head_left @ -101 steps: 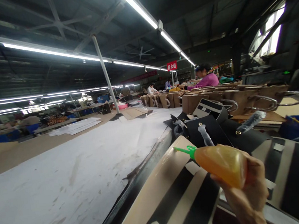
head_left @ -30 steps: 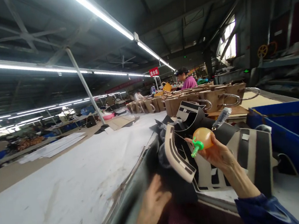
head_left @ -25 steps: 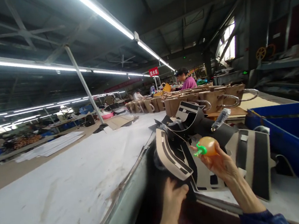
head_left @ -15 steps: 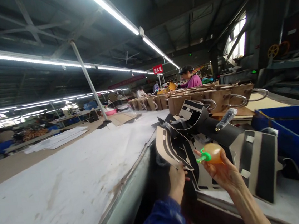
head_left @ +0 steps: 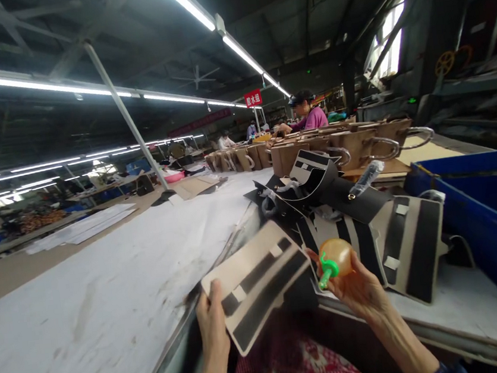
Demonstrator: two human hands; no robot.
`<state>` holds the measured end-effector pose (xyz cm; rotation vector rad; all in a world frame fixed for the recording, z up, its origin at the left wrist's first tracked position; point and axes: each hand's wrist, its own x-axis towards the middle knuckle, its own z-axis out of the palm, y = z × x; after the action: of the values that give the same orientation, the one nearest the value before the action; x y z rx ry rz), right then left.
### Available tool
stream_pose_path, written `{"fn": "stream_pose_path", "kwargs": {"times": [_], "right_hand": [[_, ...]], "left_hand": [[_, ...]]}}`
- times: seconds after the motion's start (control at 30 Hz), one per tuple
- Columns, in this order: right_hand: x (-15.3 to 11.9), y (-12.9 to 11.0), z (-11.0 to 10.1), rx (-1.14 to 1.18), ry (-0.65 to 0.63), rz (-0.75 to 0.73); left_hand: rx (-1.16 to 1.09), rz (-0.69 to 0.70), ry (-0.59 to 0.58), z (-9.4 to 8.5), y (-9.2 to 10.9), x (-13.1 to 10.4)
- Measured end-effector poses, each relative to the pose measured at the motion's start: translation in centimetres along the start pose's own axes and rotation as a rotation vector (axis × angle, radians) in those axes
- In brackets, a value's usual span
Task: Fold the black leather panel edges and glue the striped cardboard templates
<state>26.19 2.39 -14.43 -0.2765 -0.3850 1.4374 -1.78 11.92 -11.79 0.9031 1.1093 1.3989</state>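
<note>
My left hand (head_left: 213, 322) grips the left edge of a beige bag panel (head_left: 250, 258) with black strips and small white tabs, thumb on top. The panel is held up and tilted over my lap. In my right hand (head_left: 361, 290) sits a rounded orange squeeze bottle (head_left: 340, 255) with a green nozzle (head_left: 328, 273) pointing down and left, close to the panel's right corner. Behind both hands lies a heap of similar black and beige bag pieces (head_left: 358, 207), some with plastic-wrapped handles (head_left: 366, 178).
A white-covered table (head_left: 110, 310) stretches along the left. Rows of brown bags (head_left: 292, 158) with wrapped handles stand behind the heap. At the right is a blue bin (head_left: 470, 203). A person in a pink top (head_left: 314, 118) works further back.
My left hand has lifted the panel off the heap and brought it left and toward me. The bottle's nozzle has turned downward in my right hand.
</note>
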Motion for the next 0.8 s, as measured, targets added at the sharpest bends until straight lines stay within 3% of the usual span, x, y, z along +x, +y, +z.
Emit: {"fn": "stream_pose_path", "kwargs": {"times": [0.1, 0.2, 0.37, 0.43, 0.57, 0.63, 0.8], "right_hand": [[0.1, 1.7, -1.0, -0.002, 0.007, 0.039], [0.9, 2.8, -1.8, -0.005, -0.001, 0.059], [2.6, 3.3, -3.2, 0.010, 0.009, 0.068], [3.0, 3.1, -3.6, 0.021, 0.020, 0.061], [2.3, 2.3, -3.3, 0.031, 0.022, 0.070], [1.3, 2.2, -2.6, 0.024, 0.014, 0.094], [-1.6, 4.7, -2.3, 0.037, -0.025, 0.209]], "left_hand": [[0.063, -0.082, -0.076, -0.5, -3.1, -1.9], [0.127, -0.064, -0.157, 0.0, -4.7, -3.0], [0.204, 0.087, -0.380, 0.2, -3.9, -2.6], [0.258, 0.111, -0.391, -0.1, -3.5, -1.6], [0.336, 0.118, -0.204, -1.1, -2.0, 0.6], [0.308, 0.145, -0.096, -1.6, -0.5, 0.6], [0.187, 0.306, 0.213, -1.6, 5.3, -2.9]]}}
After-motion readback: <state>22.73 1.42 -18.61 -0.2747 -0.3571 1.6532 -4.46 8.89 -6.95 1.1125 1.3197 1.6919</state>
